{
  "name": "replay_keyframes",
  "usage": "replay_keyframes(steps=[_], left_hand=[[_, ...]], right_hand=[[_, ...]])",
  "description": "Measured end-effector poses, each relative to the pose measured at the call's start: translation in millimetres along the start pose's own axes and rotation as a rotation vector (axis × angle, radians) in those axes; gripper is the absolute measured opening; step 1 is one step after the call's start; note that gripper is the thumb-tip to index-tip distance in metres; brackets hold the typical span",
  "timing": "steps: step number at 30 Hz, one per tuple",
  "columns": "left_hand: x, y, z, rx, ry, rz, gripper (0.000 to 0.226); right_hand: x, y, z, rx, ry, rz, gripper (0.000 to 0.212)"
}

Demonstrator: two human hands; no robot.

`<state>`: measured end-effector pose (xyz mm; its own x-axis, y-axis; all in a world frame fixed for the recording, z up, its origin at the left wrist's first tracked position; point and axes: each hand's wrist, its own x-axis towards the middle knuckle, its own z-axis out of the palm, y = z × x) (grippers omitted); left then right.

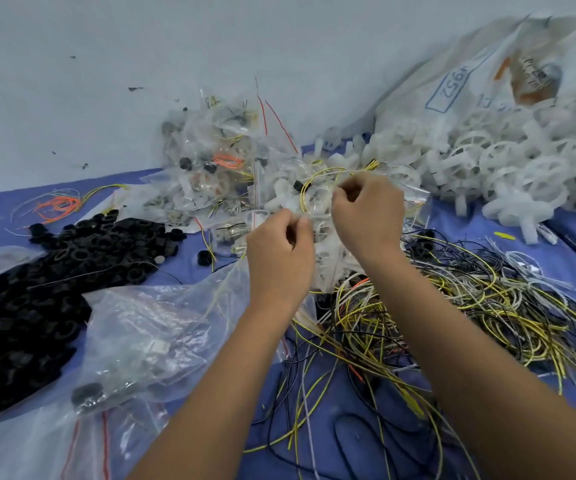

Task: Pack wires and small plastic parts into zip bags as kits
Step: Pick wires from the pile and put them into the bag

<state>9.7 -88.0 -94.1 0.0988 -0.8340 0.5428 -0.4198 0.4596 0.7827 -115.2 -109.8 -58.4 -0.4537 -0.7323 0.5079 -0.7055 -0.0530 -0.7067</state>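
A small zip bag (317,209) with a yellow wire and white parts is pinched at its mouth by the left hand (281,254) and right hand (367,216), above the surface (210,247). Probably sealing: the strip should be pressed end to end, wire tucked clear.

Zip bags (210,161), 12 o'clock: clear glossy plastic film. Black rings (72,271), 9 o'clock: matt plastic. White wheels (508,168), 2 o'clock: translucent, smooth plastic. Wires (452,306), 4 o'clock: glossy plastic-sheathed. Tabletop (573,258): matt blue covering.
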Motion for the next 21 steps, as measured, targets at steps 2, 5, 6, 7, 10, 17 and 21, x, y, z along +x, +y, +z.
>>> replay_keyframes(steps=[2,5,6,7,10,17,21], left_hand=[[10.6,-1.1,16.9,0.024,-0.014,-0.073,0.035],[26.1,-1.3,36.9,0.021,-0.030,-0.188,0.026],[32.0,-1.2,42.2,0.016,-0.031,-0.229,0.022],[38.0,-0.8,46.6,0.013,-0.029,-0.274,0.017],[55.0,-3.4,53.5,-0.032,-0.033,-0.438,0.007],[65.9,-18.1,48.6,-0.342,-0.120,-0.717,0.024],[64.2,-17.6,42.7,-0.430,-0.139,-0.735,0.026]], right_hand=[[33.6,23.8,6.8,-0.104,-0.005,0.118,0.011],[63.7,54.2,21.0,-0.205,-0.168,0.247,0.017],[68.6,59.9,26.2,-0.178,-0.225,0.252,0.020],[71.0,63.2,30.8,-0.138,-0.260,0.244,0.021],[72.0,67.8,35.8,-0.033,-0.265,0.240,0.022],[51.5,55.1,14.7,0.683,-0.280,0.536,0.024],[35.9,41.0,0.0,1.000,-0.378,0.589,0.020]])
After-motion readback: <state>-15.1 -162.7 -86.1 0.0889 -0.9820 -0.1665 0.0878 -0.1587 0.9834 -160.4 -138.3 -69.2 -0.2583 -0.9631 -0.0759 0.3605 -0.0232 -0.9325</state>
